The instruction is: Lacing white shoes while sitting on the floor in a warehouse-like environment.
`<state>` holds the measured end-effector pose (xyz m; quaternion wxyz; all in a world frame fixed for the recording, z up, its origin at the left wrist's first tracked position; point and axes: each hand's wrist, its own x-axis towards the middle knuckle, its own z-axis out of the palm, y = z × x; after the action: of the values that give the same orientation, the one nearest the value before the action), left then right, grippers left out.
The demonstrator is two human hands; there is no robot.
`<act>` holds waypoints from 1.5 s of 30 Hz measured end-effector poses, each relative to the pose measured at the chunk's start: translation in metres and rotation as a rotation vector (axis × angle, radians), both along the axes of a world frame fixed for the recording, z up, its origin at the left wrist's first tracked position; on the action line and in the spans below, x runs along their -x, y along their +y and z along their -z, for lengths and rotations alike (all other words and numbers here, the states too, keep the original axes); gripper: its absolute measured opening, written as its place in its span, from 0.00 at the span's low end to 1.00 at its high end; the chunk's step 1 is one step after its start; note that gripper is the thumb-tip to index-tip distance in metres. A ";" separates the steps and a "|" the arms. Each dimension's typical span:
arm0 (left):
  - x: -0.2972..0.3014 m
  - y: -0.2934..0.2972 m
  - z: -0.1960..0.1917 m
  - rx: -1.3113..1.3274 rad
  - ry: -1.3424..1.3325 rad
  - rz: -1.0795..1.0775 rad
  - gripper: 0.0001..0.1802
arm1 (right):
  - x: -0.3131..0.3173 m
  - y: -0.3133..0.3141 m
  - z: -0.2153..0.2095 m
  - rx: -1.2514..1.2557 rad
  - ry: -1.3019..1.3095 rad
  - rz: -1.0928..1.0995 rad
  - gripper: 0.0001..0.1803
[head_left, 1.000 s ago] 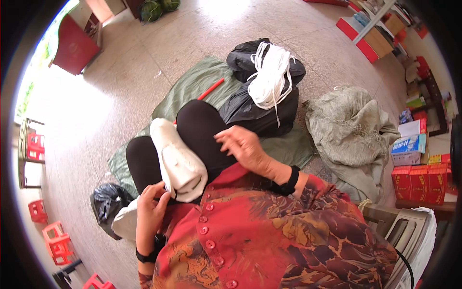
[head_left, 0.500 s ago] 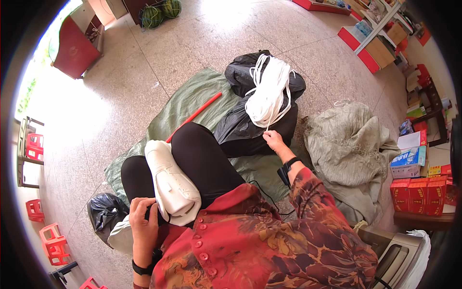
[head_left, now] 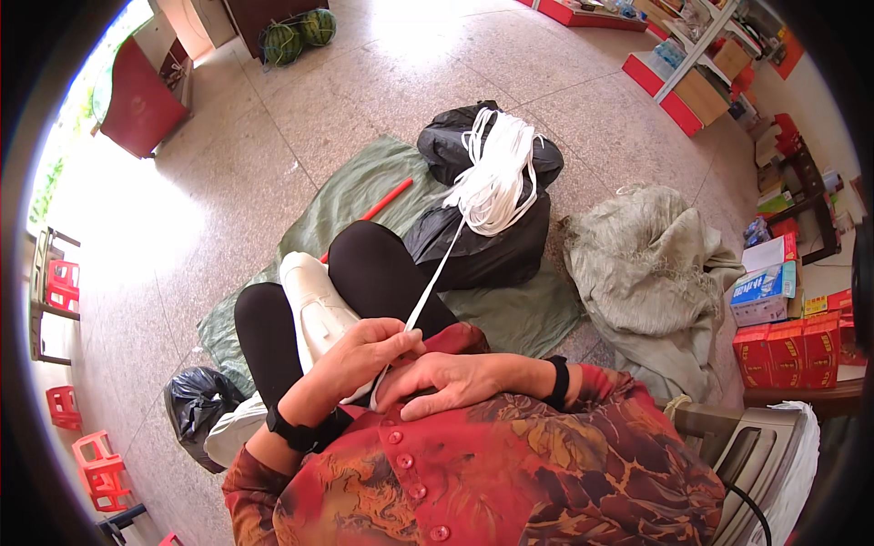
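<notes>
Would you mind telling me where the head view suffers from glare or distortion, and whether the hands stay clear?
Head view: sunlight washes out the floor at left; fisheye bends the shelf edges near the rim; left hand, right hand and white cord appear sharp and evenly lit.

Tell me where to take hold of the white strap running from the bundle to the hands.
Probably best on the taut free span of the white strap just above the left hand, pinching its flat faces from the side. There it hangs clear over the knee, while higher up it merges into the tangled white bundle on the black bag.
</notes>
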<state>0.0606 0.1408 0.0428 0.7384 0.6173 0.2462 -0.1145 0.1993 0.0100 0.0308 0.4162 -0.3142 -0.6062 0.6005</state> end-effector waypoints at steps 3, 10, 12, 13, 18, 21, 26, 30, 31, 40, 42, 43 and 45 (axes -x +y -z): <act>0.014 -0.003 -0.014 -0.383 -0.225 0.085 0.14 | -0.008 0.001 0.009 0.215 0.111 -0.117 0.18; 0.069 -0.008 -0.061 -0.401 -0.278 0.249 0.12 | -0.048 0.024 0.075 0.677 1.163 0.528 0.20; 0.092 -0.002 -0.060 -0.099 -0.150 -0.080 0.15 | -0.077 0.029 0.104 0.507 1.533 0.543 0.16; 0.106 0.000 -0.048 -0.036 -0.321 -0.377 0.16 | -0.087 0.026 0.095 0.549 1.633 0.645 0.18; 0.201 0.100 -0.003 0.464 -0.823 -1.120 0.14 | -0.173 -0.024 0.144 0.599 1.521 1.099 0.20; 0.284 0.170 0.049 0.401 -0.830 -1.338 0.11 | -0.222 -0.043 0.156 0.516 1.379 1.230 0.18; 0.185 0.155 0.023 0.544 -0.759 -1.497 0.16 | -0.278 -0.039 0.127 0.307 0.753 1.713 0.13; 0.112 0.091 -0.030 0.610 -1.046 -0.934 0.19 | -0.177 0.020 0.017 -0.095 0.151 1.514 0.11; 0.109 0.083 -0.029 0.582 -1.040 -0.926 0.19 | -0.151 0.027 0.011 -0.094 -0.010 1.357 0.12; 0.183 0.060 0.057 -1.177 0.382 -0.981 0.21 | -0.009 0.062 0.029 -0.070 -0.686 0.383 0.15; 0.173 0.054 0.046 -2.012 0.337 -0.821 0.26 | -0.007 0.077 0.025 -0.022 -0.585 0.312 0.16; 0.162 0.050 0.036 -2.014 0.334 -0.812 0.26 | -0.006 0.085 0.019 0.163 -0.566 0.254 0.15; 0.139 0.037 0.021 -1.751 0.180 -0.640 0.26 | -0.005 0.094 0.026 -0.001 -0.655 0.258 0.14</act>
<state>-0.0781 0.1778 0.0220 -0.0146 0.8452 0.4592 0.2731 0.2047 0.1040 0.0052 0.2720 -0.5640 -0.6632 0.4100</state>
